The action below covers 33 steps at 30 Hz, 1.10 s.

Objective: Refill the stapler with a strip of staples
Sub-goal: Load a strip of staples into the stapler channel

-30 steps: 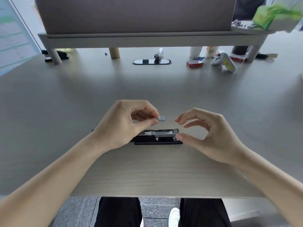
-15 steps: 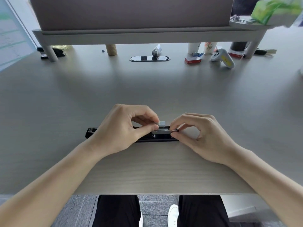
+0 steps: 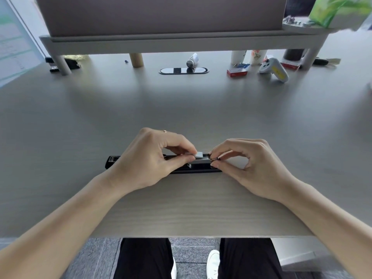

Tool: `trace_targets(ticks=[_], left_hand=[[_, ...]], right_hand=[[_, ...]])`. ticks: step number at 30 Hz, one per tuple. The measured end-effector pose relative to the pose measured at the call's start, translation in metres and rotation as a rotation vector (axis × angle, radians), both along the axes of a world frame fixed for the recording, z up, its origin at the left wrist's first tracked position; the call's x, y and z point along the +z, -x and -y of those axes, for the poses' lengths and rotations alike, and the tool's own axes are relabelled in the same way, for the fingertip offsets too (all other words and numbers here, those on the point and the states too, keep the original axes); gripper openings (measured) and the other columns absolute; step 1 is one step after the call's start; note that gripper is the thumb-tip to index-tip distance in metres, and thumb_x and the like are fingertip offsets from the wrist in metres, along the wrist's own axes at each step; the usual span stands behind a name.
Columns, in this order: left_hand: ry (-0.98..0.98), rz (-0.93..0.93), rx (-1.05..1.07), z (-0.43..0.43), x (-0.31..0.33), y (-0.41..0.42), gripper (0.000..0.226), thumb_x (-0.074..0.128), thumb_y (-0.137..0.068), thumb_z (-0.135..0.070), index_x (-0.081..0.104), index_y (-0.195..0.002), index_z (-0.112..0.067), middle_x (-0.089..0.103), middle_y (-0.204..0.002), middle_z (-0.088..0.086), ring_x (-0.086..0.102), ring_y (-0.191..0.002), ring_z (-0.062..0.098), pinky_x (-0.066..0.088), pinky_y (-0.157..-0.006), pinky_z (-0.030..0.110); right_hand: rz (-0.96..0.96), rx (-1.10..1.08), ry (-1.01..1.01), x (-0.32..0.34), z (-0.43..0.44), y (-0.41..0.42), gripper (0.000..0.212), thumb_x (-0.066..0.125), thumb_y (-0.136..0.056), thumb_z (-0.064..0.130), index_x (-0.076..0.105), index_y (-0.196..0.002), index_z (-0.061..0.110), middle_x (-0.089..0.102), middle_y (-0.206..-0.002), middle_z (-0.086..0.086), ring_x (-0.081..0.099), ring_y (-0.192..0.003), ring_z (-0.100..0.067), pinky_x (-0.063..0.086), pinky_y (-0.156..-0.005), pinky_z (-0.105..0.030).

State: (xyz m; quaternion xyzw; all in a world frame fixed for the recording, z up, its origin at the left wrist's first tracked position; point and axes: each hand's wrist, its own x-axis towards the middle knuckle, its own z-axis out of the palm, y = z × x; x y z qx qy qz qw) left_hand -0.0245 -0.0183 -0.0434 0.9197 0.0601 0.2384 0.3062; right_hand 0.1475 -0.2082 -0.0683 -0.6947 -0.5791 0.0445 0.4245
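Pale wood-grain laminate desk (image 3: pixel 181 109) — broad, evenly lit, soft sheen. At its far edge: grey raised shelf (image 3: pixel 181 42) on cylindrical legs, one of them light wood (image 3: pixel 136 59). Below its near edge: grey speckled carpet floor (image 3: pixel 94 258). Far left of desk — bright glazed panel (image 3: pixel 14 41).

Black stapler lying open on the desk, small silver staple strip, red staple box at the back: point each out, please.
Black stapler (image 3: pixel 112 160): head view, exposed left end.
Silver staple strip (image 3: pixel 199 154): head view, end protruding from left fingertips.
Red staple box (image 3: pixel 236 73): head view, front face.
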Motion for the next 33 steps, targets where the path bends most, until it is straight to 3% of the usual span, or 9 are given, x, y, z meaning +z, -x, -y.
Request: trace_targets(ticks=[6, 10, 16, 22, 26, 33], left_hand=[[-0.023, 0.014, -0.008, -0.001, -0.002, 0.001, 0.009, 0.087, -0.084, -0.016, 0.086, -0.092, -0.02, 0.083, -0.086, -0.014, 0.079, -0.083, 0.003, 0.061, -0.075, 0.035], [-0.023, 0.0, -0.018, -0.001, 0.0, 0.0, 0.01, 0.087, -0.084, -0.018, 0.086, -0.094, -0.022, 0.083, -0.087, -0.013, 0.079, -0.084, 0.004, 0.062, -0.076, 0.034], [-0.083, -0.009, -0.063, 0.0, 0.005, -0.002, 0.012, 0.086, -0.085, -0.013, 0.087, -0.096, -0.018, 0.084, -0.091, -0.009, 0.078, -0.086, 0.003, 0.059, -0.082, 0.021], [-0.109, -0.063, -0.072, -0.002, 0.006, 0.001, 0.02, 0.085, -0.087, -0.021, 0.085, -0.106, -0.025, 0.083, -0.099, -0.014, 0.077, -0.093, 0.0, 0.059, -0.086, 0.023], [-0.068, -0.087, 0.034, -0.01, 0.005, 0.012, 0.013, 0.087, -0.082, -0.029, 0.081, -0.094, -0.027, 0.082, -0.094, -0.017, 0.076, -0.094, -0.004, 0.06, -0.078, 0.03], [-0.112, -0.099, 0.018, -0.01, -0.001, 0.01, 0.01, 0.089, -0.082, -0.027, 0.083, -0.09, -0.026, 0.084, -0.089, -0.009, 0.078, -0.082, 0.008, 0.056, -0.08, 0.032]], right_hand=[[-0.018, -0.001, 0.001, 0.001, 0.0, 0.002, 0.005, 0.083, -0.089, 0.005, 0.08, -0.091, 0.008, 0.082, -0.089, 0.003, 0.078, -0.089, -0.009, 0.044, -0.069, 0.003], [-0.015, 0.004, 0.0, 0.001, 0.0, 0.002, 0.006, 0.083, -0.089, 0.005, 0.079, -0.091, 0.009, 0.082, -0.089, 0.003, 0.078, -0.089, -0.008, 0.045, -0.073, 0.002], [-0.007, -0.003, -0.008, 0.002, 0.0, 0.003, 0.006, 0.084, -0.088, 0.003, 0.08, -0.09, 0.006, 0.082, -0.087, 0.001, 0.077, -0.091, -0.009, 0.042, -0.065, 0.005], [-0.014, 0.0, -0.008, -0.001, -0.001, 0.001, 0.006, 0.084, -0.089, 0.005, 0.079, -0.09, 0.009, 0.081, -0.087, 0.004, 0.078, -0.087, -0.007, 0.046, -0.077, 0.0], [-0.016, -0.008, -0.011, -0.001, -0.001, 0.001, 0.005, 0.084, -0.089, 0.004, 0.08, -0.09, 0.007, 0.082, -0.088, 0.003, 0.078, -0.089, -0.006, 0.045, -0.073, 0.002], [-0.023, -0.013, 0.0, -0.002, -0.001, 0.0, 0.005, 0.084, -0.089, 0.008, 0.079, -0.091, 0.009, 0.082, -0.088, 0.006, 0.079, -0.088, -0.005, 0.049, -0.081, -0.004]])
